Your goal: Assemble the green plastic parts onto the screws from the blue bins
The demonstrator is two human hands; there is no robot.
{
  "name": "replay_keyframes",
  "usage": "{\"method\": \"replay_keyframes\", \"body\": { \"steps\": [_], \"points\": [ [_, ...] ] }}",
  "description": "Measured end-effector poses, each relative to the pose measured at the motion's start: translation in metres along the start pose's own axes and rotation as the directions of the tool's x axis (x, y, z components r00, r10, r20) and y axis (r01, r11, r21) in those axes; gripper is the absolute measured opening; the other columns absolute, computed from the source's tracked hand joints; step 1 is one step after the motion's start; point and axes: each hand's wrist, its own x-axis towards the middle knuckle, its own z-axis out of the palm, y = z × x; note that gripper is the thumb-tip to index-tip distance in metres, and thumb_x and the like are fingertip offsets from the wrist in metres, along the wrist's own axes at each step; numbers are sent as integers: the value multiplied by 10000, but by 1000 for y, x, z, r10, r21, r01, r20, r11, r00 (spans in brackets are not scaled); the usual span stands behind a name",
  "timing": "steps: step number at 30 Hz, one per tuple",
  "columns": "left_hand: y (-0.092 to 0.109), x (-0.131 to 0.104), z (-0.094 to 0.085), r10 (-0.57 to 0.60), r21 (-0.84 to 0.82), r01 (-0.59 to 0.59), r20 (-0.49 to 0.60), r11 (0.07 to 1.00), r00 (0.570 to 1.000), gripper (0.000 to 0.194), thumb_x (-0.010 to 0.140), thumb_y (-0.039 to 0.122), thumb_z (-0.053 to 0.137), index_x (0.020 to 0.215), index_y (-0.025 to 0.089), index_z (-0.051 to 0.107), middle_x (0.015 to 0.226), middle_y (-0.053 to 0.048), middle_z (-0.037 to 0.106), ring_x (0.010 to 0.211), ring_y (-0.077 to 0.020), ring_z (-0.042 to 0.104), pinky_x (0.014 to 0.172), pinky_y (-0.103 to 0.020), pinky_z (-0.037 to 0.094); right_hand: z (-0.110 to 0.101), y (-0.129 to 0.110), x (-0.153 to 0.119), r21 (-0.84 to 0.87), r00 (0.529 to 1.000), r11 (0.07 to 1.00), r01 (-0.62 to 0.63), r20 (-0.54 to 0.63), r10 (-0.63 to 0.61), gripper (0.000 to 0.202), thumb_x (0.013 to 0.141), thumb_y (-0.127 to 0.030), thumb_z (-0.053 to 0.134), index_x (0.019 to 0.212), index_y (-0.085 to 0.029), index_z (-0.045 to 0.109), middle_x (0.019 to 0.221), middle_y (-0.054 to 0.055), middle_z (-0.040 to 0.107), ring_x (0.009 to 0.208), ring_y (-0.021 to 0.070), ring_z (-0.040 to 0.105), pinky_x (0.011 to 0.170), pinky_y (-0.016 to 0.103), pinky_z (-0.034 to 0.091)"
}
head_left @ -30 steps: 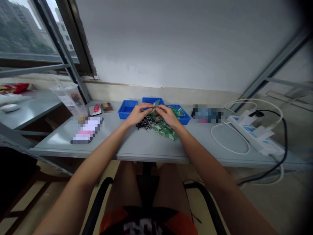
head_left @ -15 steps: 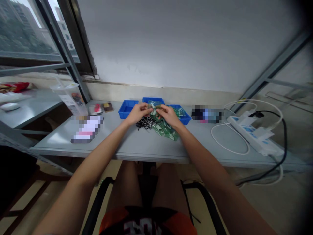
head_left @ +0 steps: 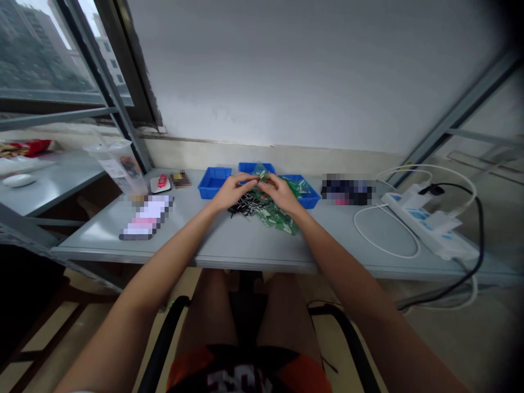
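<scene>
My left hand (head_left: pixel 234 191) and my right hand (head_left: pixel 280 192) meet over the table, fingers closed on a small clear green plastic bag (head_left: pixel 261 172). Below my left fingers lies a pile of thin black and silver pieces (head_left: pixel 246 205). More green bags (head_left: pixel 282 219) lie under and in front of my right hand. Behind my hands stand three blue trays: the left one (head_left: pixel 214 183) shows no contents, the middle one (head_left: pixel 256 167) is partly covered by the held bag, and the right one (head_left: pixel 309 198) has green bags in it.
On the left are a pixelated phone-like object (head_left: pixel 148 217), a plastic cup (head_left: pixel 119 166) and a small white dish (head_left: pixel 160 185) with a red item. To the right are a dark pixelated object (head_left: pixel 347 191), a white power strip (head_left: pixel 429 226) and looped cables.
The held bag has turned more upright between my fingers, and both hands have come slightly closer together. The trays and the pile look unchanged.
</scene>
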Motion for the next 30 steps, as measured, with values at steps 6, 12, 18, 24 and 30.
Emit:
{"method": "replay_keyframes", "body": {
  "steps": [6,12,18,24,30],
  "points": [
    [-10,3,-1,-61,36,66,-137,997,989,343,794,266,612,1123,174,584,1108,-94,612,941,-179,589,757,-304,487,-6,3,3,-120,1000,993,5,-25,-8,198,813,-375,558,877,-188,577,665,8,596,605,137,586,545,272,479],
    [-21,4,-2,-176,-115,175,8,978,984,220,771,294,625,916,129,618,731,-44,631,658,-137,588,635,-289,480,-10,4,4,-148,999,989,9,-31,-14,160,804,-335,556,799,-176,577,656,8,590,604,140,564,562,281,453],
    [-17,3,-3,-195,-101,189,-51,977,979,156,721,243,650,801,118,601,669,-28,604,608,-113,555,617,-264,452,-13,6,6,-217,992,972,89,-67,-106,204,774,-350,582,899,-191,607,812,21,616,744,155,559,681,298,452],
    [-16,2,-3,-148,87,147,-5,985,989,262,783,317,581,945,116,626,786,-46,645,695,-137,580,668,-274,458,-13,8,6,-317,991,946,61,-95,-96,201,777,-356,555,859,-187,626,758,10,619,718,155,552,697,300,442],
    [-15,-2,-7,-100,340,53,123,939,987,277,827,278,527,1055,154,625,891,-68,675,745,-150,597,695,-283,447,-42,9,9,-554,928,831,49,-283,-243,187,803,-315,516,881,-184,625,862,49,642,783,179,568,747,316,431]
  ]
}}
